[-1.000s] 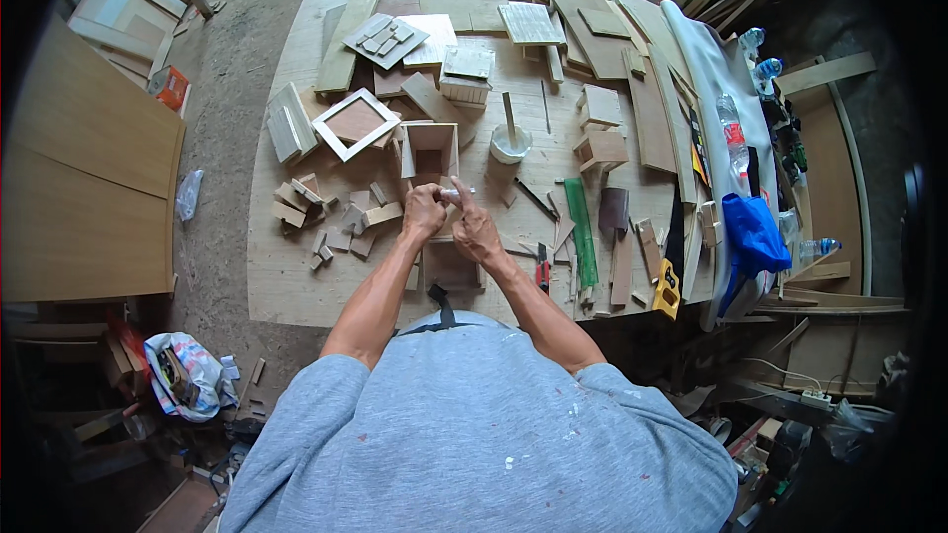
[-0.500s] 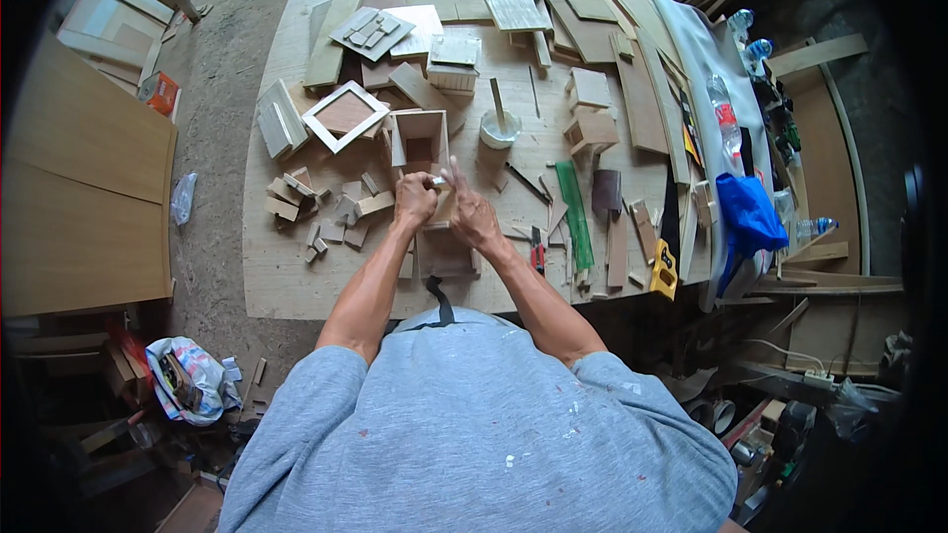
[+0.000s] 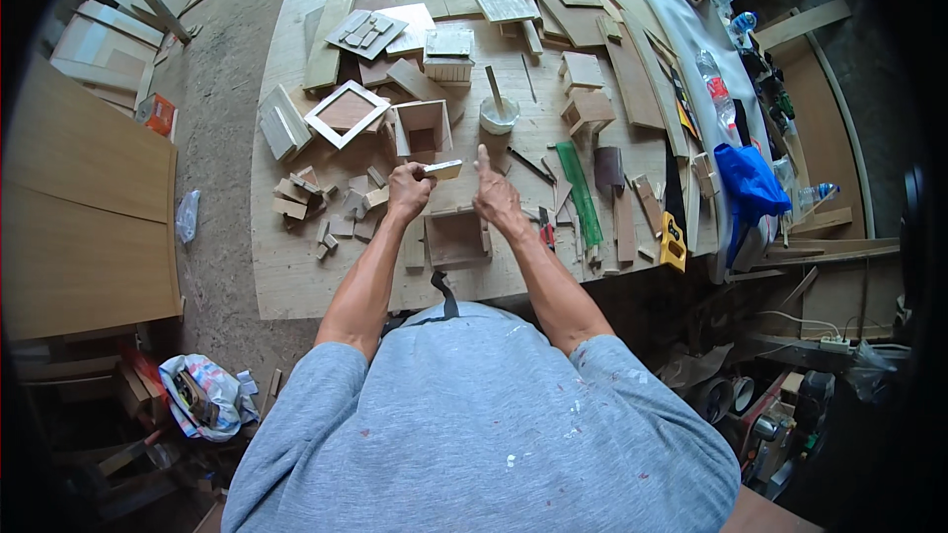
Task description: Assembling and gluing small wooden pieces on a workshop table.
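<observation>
My left hand (image 3: 409, 191) pinches one end of a small flat wooden piece (image 3: 446, 171) with a white strip along its upper edge. To its right, my right hand (image 3: 498, 201) holds nothing; its index finger points forward and the others look curled. Below and between the hands, an open wooden box (image 3: 458, 255) sits near the table's front edge. Just beyond the left hand stands another open-fronted wooden box (image 3: 399, 134). A whitish tub (image 3: 500, 122) with a stick (image 3: 493, 84) upright in it is ahead of my right hand.
Small wood blocks (image 3: 341, 227) and a light square frame (image 3: 316, 120) lie left on the worktable (image 3: 296, 286). A green strip (image 3: 578, 192), a yellow-handled saw (image 3: 673, 242) and a red-handled tool (image 3: 547, 229) lie right. A blue bag (image 3: 748, 178) rests at the right edge.
My right hand has drawn away from the wooden piece, rightward, leaving a gap. The piece in my left hand now shows more fully. The whole view has shifted slightly.
</observation>
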{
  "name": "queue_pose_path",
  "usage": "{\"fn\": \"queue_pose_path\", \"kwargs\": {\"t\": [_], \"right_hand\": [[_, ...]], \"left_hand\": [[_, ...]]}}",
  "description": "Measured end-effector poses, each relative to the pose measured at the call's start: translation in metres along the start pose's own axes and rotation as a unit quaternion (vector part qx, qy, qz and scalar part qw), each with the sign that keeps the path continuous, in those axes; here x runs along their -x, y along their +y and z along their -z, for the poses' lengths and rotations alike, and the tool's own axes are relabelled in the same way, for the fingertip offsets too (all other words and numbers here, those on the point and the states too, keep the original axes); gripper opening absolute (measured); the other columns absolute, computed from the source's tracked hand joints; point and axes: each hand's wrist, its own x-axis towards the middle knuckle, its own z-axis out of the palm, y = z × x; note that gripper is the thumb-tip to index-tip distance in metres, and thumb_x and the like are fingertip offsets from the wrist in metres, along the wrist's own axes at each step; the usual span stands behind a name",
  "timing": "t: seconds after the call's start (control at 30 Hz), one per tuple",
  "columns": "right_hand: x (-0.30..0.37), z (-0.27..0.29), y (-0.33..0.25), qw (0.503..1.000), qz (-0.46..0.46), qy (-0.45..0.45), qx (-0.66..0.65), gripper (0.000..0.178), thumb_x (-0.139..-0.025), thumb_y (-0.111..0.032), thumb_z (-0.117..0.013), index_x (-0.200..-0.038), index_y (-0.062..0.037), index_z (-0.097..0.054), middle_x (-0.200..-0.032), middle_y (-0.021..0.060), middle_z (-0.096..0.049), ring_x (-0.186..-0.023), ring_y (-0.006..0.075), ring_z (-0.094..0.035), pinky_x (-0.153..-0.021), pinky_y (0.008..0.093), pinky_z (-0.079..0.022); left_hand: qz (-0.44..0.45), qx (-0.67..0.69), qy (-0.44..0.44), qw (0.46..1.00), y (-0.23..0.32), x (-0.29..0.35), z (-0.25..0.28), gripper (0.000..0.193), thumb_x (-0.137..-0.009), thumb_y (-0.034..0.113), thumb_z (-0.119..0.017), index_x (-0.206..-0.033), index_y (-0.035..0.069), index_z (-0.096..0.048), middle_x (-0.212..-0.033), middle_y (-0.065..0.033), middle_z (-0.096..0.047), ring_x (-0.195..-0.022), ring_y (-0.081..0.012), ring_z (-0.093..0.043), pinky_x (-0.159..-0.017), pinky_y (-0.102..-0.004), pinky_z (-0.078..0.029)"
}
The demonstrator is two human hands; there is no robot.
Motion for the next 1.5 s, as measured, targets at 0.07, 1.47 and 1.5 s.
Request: {"fn": "queue_pose_path", "kwargs": {"t": [0.07,1.47,1.5], "right_hand": [[-0.004,0.003,0.007,0.999,0.034,0.039,0.007,0.084,-0.076,0.0,-0.045,-0.153,-0.0106,-0.016,-0.141,0.019,-0.05,-0.113,0.042,-0.058,-0.099,0.0461,-0.047],[0.1,-0.115,-0.05,0.99,-0.048,0.133,-0.004,0.022,-0.078,-0.013,-0.061,-0.094,-0.0006,-0.051,-0.087,0.0246,-0.061,-0.079,0.0421,-0.065,-0.067,0.0494,-0.055],[0.1,-0.116,-0.049,0.99,-0.048,0.135,-0.007,0.022,-0.078,-0.013,-0.062,-0.094,-0.0007,-0.052,-0.087,0.0244,-0.061,-0.078,0.0418,-0.065,-0.067,0.0493,-0.055]], "left_hand": [[-0.004,0.019,-0.014,1.0,0.0,-0.002,0.002,0.025,-0.077,0.009,-0.069,-0.099,-0.002,-0.07,-0.086,-0.0128,-0.073,-0.078,-0.0182,-0.069,-0.073,-0.0312,-0.054],[0.087,0.11,-0.301,0.943,-0.026,0.05,0.039,0.055,-0.084,0.01,-0.076,-0.132,-0.001,-0.052,-0.093,-0.0071,-0.067,-0.073,-0.0094,-0.062,-0.057,-0.0219,-0.051],[0.1,0.115,-0.3,0.942,-0.025,0.051,0.039,0.053,-0.084,0.011,-0.075,-0.131,-0.001,-0.053,-0.094,-0.0062,-0.067,-0.073,-0.0093,-0.062,-0.058,-0.022,-0.051]]}}
